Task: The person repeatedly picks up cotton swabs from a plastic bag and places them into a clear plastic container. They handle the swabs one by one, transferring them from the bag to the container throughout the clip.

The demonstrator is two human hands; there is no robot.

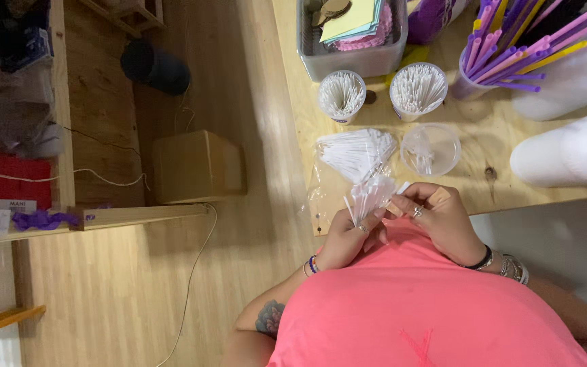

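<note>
Right at the near edge of the pale wooden tabletop, the person holds a small bundle of thin white plastic sticks between both hands. The left hand is curled under the bundle, pinching its lower end, while the right hand closes its fingertips on the side, looks like it's squaring them up or counting. So the step seems to be gathering sticks into a bunch; next it'd probably need a steady grip so none slide out.

Just beyond the hands lies a clear plastic bag with more white sticks, and beside it a nearly empty clear cup. Further out stand two white paper cups packed with sticks.

Hard to tell how many sticks are in the bundle; the pink shirt hides the wrists' lower part.
</note>
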